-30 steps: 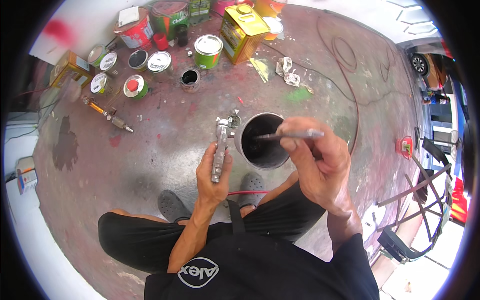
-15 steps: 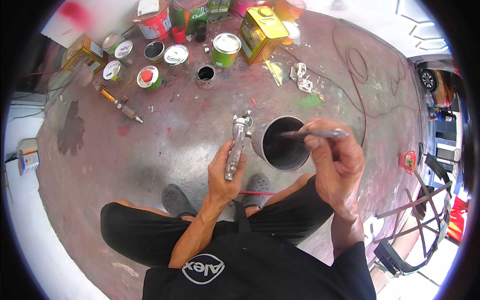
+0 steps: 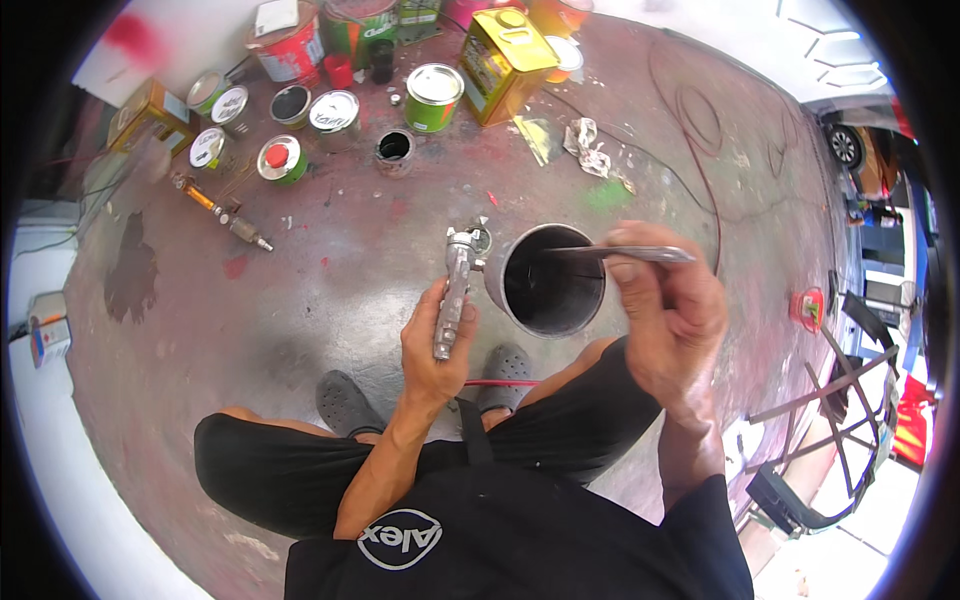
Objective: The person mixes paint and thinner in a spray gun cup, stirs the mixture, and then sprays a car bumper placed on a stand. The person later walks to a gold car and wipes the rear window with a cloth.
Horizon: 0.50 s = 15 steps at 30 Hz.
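At mid-frame the left hand (image 3: 430,355) is wrapped around one spray gun (image 3: 455,290); apart from it, the right hand (image 3: 672,325) pinches one thin stick (image 3: 650,254), whose far end is inside the gun's one grey cup (image 3: 494,288), just right of centre. Lower down, two grey clogs (image 3: 345,405) rest on the floor (image 3: 360,255), grey-red and stained. Eight small round cans (image 3: 432,115) and two rectangular tins (image 3: 492,85) stand across the upper left and upper centre. A white wall (image 3: 200,38) with one red blot (image 3: 132,38) rises at upper left.
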{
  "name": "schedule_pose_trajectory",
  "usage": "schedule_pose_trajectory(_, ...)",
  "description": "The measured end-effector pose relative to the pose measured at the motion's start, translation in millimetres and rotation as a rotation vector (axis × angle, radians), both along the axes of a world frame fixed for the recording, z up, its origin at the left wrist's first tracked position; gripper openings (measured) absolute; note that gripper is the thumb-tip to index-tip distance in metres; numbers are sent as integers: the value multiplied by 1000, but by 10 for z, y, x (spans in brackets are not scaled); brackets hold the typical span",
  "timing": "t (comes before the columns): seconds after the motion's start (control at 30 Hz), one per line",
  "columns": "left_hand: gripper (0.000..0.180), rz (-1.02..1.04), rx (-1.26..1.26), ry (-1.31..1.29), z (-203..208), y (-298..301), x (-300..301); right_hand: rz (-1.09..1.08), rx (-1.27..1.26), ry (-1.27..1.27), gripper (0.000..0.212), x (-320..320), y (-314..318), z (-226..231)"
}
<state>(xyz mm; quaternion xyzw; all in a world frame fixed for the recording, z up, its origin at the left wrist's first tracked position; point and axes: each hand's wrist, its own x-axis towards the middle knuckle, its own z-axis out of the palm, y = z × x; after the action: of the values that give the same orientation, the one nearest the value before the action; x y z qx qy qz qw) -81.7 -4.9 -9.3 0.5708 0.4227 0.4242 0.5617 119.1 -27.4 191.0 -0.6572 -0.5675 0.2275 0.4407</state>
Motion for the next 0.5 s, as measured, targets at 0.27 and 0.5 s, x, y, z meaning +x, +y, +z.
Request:
schedule_pose_trajectory(0.27,45,6,-38,-41,-13,-47,24,23,-7,53,18,-9,-28,26)
schedule_pose_trajectory(0.5,45,33,2,-48,1,-34,3,-8,-3,48,18,21,-107,55)
